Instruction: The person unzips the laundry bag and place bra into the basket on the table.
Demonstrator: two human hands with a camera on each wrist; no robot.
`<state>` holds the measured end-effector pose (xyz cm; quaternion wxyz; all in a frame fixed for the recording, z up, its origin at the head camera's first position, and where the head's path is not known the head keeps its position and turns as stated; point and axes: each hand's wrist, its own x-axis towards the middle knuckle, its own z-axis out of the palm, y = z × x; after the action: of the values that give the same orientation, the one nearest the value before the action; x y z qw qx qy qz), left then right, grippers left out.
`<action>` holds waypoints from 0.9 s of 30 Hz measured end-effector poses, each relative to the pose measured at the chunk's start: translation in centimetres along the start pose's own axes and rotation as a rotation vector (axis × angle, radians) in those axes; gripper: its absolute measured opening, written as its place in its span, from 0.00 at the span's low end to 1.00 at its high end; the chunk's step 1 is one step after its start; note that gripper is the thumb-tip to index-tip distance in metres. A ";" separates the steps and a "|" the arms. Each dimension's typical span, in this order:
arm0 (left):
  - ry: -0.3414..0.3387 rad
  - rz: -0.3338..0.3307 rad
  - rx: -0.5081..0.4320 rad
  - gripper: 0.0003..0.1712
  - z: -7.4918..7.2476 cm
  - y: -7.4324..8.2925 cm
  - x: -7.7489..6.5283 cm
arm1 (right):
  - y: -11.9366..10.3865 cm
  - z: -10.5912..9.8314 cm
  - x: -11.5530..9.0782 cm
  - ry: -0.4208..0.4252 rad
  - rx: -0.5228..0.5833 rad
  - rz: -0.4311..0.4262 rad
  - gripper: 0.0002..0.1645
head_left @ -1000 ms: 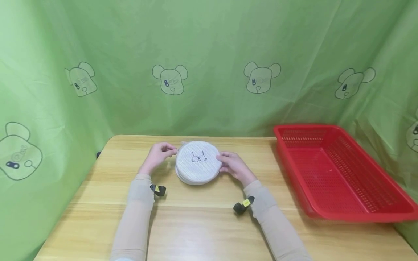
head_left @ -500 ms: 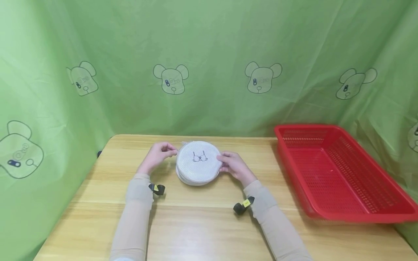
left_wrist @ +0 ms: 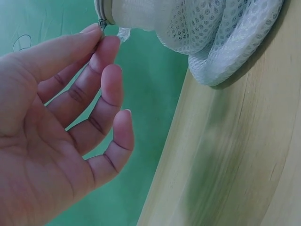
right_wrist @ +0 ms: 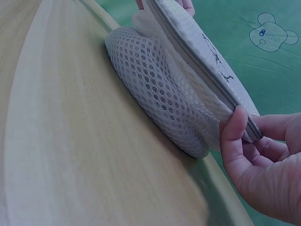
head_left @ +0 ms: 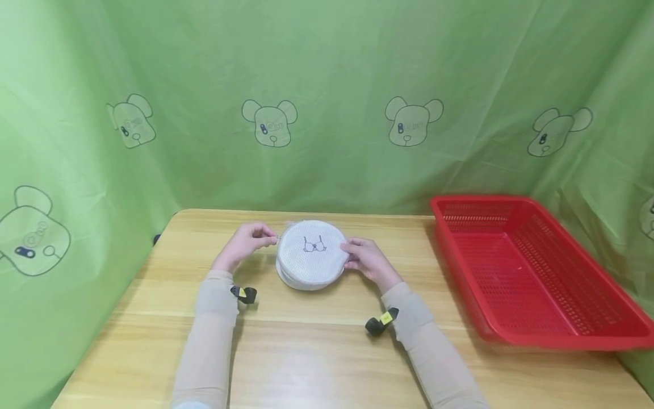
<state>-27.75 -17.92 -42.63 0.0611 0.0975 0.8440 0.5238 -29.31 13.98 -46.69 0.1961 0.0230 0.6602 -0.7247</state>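
Observation:
A round white mesh laundry bag with a bra drawing on its lid stands on the wooden table between the two hands. Its honeycomb mesh side sags in folds below the lid, and a grey zipper runs round the lid's edge. At the bag's left side, my left hand pinches the small zipper pull between thumb and forefinger; the other fingers are loosely bent. Over on the right, my right hand grips the lid's zippered rim between thumb and fingers. The bag's contents, if any, are hidden.
A red plastic basket with slotted walls sits at the right of the wooden table. Green curtain with bear-head prints hangs behind and at both sides. Each wrist wears a strap with a small black camera.
Hardly anything differs: both hands keep their hold on the bag. The left wrist has drifted slightly left, and the head view has shifted a little.

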 end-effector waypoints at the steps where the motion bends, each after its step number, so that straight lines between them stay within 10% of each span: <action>1: -0.006 0.001 0.001 0.12 0.0 0.0 0.0 | 0.0 0.0 0.0 0.000 0.000 0.001 0.27; 27: -0.149 0.031 0.017 0.11 -0.9 -0.4 -0.3 | 0.0 0.0 -0.2 0.010 -0.017 0.006 0.26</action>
<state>-27.64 -18.91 -42.59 0.1146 0.1496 0.8401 0.5086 -29.14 13.99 -46.60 0.1952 0.0272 0.6672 -0.7184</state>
